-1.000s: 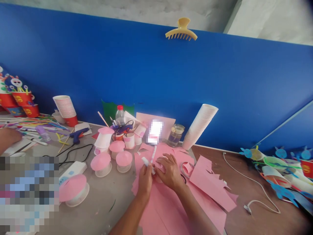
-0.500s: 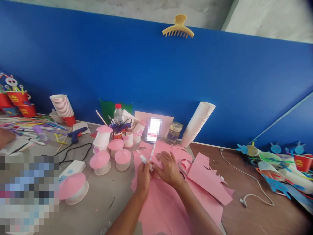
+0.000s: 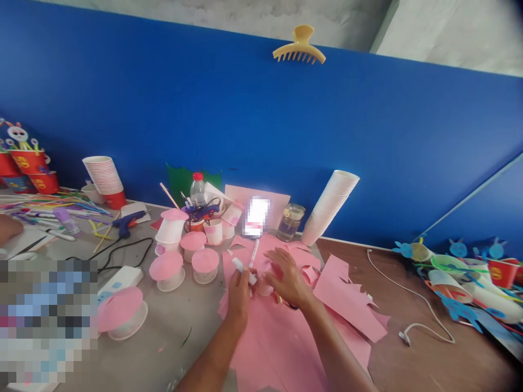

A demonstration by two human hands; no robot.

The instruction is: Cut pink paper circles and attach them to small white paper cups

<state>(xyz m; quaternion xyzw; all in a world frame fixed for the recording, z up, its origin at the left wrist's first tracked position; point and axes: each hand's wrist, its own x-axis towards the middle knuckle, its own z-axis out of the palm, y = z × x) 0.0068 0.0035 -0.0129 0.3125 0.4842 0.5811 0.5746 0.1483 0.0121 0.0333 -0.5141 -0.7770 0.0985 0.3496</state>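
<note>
Over the pink paper sheets, my left hand is closed round a small white tube-like piece; its kind I cannot make out. A slim white pen-like stick rises just beyond those fingers. My right hand is open, fingers spread and bent above the paper, beside a small rounded pink piece. Whether the right fingertips touch it I cannot tell. A brownish stick-like item shows partly under the right hand.
Left of the paper stand several white cups with pink paper tops. A lit phone, a glass jar and a tilted stack of white cups line the back. Cut pink scraps and a white cable lie right; a glue gun lies left.
My right hand has shifted slightly right and lifted away from my left hand, uncovering the rounded pink piece. My left hand keeps its hold on the white piece.
</note>
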